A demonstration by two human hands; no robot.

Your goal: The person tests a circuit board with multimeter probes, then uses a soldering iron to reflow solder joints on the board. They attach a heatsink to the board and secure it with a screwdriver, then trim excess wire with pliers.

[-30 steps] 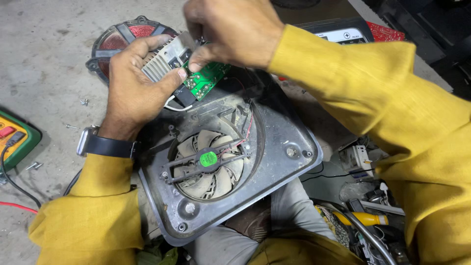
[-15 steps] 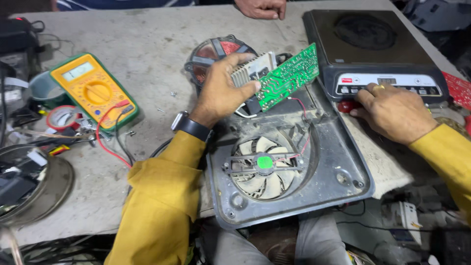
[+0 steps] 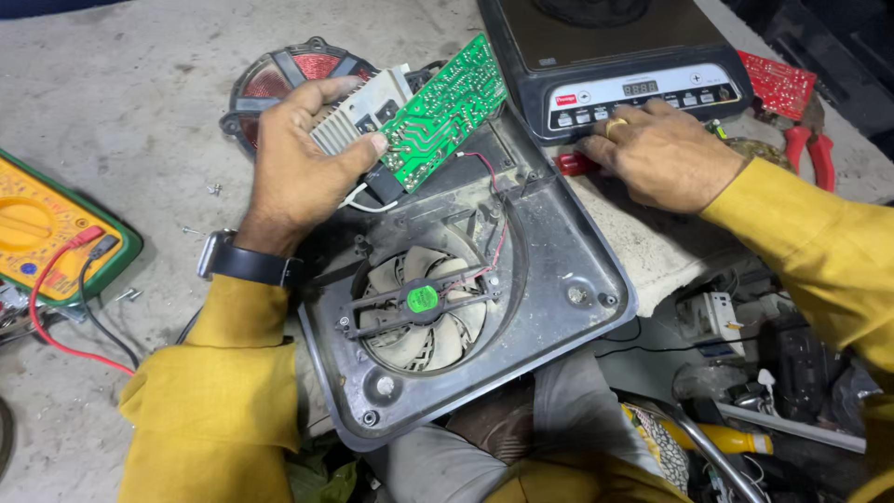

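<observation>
My left hand [image 3: 303, 163] holds a green circuit board [image 3: 445, 110] with a ribbed metal heat sink [image 3: 358, 116], tilted up over the open grey base shell [image 3: 559, 251] of an induction cooker. A fan [image 3: 419, 303] with a green hub sits in that shell, and thin red and white wires run to the board. My right hand [image 3: 656, 154], wearing a ring, rests palm down on a small red-handled tool [image 3: 570, 164] in front of a second, closed black induction cooker [image 3: 624, 56]; I cannot see whether the fingers grip the tool.
A round copper coil disc [image 3: 279, 79] lies behind my left hand. A yellow multimeter [image 3: 47, 233] with red and black leads sits at the left. A red circuit board [image 3: 782, 84] and red-handled pliers [image 3: 805, 149] lie at the right. Loose screws dot the bench; clutter fills the lower right.
My right hand left the board and went right to the tool by the black cooker. My left hand kept the board, now tilted up. The view shifted.
</observation>
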